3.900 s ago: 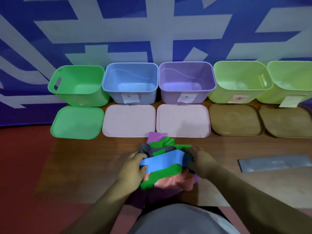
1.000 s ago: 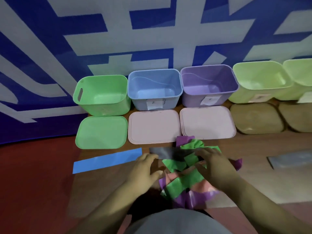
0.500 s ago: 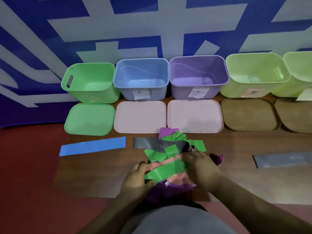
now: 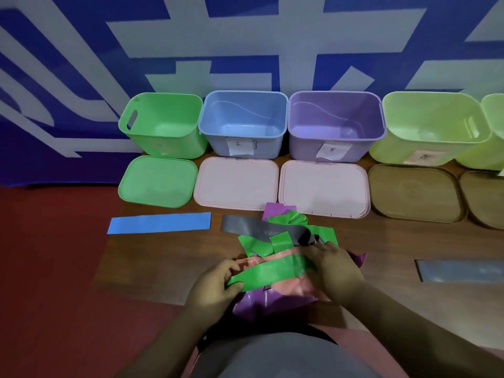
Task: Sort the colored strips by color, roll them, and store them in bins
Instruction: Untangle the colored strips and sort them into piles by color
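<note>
A tangled pile of strips lies at the table's near edge: green, a grey strip (image 4: 253, 227), a pink strip (image 4: 294, 286) and a purple strip (image 4: 259, 304). My left hand (image 4: 215, 286) pinches the left end of a green strip (image 4: 270, 272) that stretches across the pile. My right hand (image 4: 335, 268) holds its right end, fingers curled over it. A blue strip (image 4: 159, 222) lies flat and alone to the left. Along the wall stand a green bin (image 4: 163, 124), a blue bin (image 4: 242, 121), a purple bin (image 4: 335, 124) and a lime bin (image 4: 433, 126).
A lid lies in front of each bin: a green lid (image 4: 158, 181), two pink lids (image 4: 237, 184), and brown lids (image 4: 414, 192). Another grey strip (image 4: 461, 271) lies flat at the right. A further lime bin (image 4: 495, 126) is cut off by the right edge.
The blue strip has left the pile and now lies flat to the left. Both hands have taken hold of a green strip and pulled it across the pile.
</note>
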### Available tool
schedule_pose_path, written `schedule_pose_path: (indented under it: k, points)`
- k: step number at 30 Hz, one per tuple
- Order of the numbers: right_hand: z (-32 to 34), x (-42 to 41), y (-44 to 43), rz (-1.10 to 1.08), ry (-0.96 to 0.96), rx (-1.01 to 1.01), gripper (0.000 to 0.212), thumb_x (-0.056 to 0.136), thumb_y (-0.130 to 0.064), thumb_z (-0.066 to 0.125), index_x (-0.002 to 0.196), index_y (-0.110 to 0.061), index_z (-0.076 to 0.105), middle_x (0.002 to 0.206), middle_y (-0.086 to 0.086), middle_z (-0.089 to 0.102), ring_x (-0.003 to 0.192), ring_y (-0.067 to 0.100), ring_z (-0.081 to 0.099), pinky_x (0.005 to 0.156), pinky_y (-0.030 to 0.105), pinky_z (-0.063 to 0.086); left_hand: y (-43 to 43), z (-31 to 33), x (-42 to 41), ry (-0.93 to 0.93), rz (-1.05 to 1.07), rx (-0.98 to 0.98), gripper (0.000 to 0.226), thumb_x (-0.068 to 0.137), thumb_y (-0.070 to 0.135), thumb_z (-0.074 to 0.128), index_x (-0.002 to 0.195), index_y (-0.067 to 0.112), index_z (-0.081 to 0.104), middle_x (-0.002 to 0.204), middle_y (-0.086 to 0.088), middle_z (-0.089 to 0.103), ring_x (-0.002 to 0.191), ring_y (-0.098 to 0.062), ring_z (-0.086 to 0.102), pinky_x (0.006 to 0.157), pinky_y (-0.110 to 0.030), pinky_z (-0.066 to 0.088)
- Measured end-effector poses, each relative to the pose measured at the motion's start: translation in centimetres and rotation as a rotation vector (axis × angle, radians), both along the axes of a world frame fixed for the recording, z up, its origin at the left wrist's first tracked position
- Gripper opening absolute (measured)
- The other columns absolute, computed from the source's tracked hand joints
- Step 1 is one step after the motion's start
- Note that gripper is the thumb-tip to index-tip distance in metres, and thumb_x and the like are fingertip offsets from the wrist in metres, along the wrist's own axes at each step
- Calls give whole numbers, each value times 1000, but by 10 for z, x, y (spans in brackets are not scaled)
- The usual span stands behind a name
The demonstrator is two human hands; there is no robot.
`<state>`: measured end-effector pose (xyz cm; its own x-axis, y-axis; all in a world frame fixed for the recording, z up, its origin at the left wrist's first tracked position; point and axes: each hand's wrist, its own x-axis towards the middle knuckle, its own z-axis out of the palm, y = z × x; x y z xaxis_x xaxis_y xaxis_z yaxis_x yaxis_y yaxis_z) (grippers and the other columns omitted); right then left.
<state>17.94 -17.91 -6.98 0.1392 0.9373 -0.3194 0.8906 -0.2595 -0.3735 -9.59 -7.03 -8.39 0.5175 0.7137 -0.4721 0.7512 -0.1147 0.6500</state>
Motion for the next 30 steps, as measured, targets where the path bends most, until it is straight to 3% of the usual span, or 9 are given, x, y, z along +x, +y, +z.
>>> schedule_pose_path:
  k: [3, 6, 12, 17, 23, 25, 28, 30]
  points:
    - [-1, -7, 2, -25, 100, 41, 42, 80, -19, 65, 121, -24, 64, 119, 2, 65, 105, 28, 59, 88, 36, 48, 9, 14, -4, -22, -27, 43, 24, 80, 36, 65, 101, 44, 54, 78, 17, 59, 70, -8, 57, 71, -43, 50]
    - [1, -21, 10, -40, 162, 96, 43, 77, -16, 69, 119, -23, 66, 116, 1, 64, 106, 25, 59, 87, 31, 47, 21, 32, -10, 20, -43, 109, 24, 87, 32, 67, 102, 47, 55, 89, 24, 65, 81, 0, 62, 77, -32, 51]
    - [10, -62, 47, 39, 199, 54, 55, 87, -25, 62, 140, -28, 48, 137, -1, 56, 129, 22, 45, 106, 35, 37, 51, 58, -34, -15, -112, 152, 23, 90, 31, 67, 104, 45, 56, 93, 19, 68, 86, -1, 62, 79, -31, 51]
    - [10, -95, 73, 55, 208, -27, 54, 83, -16, 60, 136, -28, 50, 120, -2, 63, 112, 20, 57, 92, 25, 40, 83, 67, -75, -97, -94, 196, 19, 88, 25, 70, 99, 39, 63, 93, 23, 68, 89, 2, 62, 81, -25, 50]
    - [-6, -139, 102, 34, 279, -109, 56, 79, -13, 58, 129, -38, 51, 109, -13, 54, 95, 9, 58, 81, 19, 41, 121, 57, -137, -45, -52, 230, 18, 89, 23, 69, 102, 35, 67, 99, 23, 65, 94, 7, 58, 82, -9, 41]
    - [-11, -151, 112, 20, 245, -139, 47, 77, -17, 60, 120, -35, 54, 112, -7, 59, 101, 19, 63, 81, 24, 44, 133, 46, -157, 17, -44, 192, 17, 90, 26, 68, 103, 38, 65, 99, 21, 66, 93, 4, 59, 82, -14, 44]
    - [-20, -171, 128, -3, 199, -127, 53, 74, -26, 63, 126, -22, 58, 142, -2, 49, 124, 22, 52, 100, 23, 40, 152, 27, -189, 96, -42, 135, 17, 90, 32, 65, 102, 43, 60, 95, 19, 68, 89, -2, 62, 81, -30, 51]
    - [-24, -187, 139, -11, 155, -92, 50, 76, -30, 65, 125, -24, 58, 141, 1, 49, 127, 25, 49, 105, 29, 40, 161, 18, -207, 100, -47, 111, 17, 88, 29, 65, 99, 42, 60, 93, 20, 68, 87, -2, 62, 79, -32, 51]
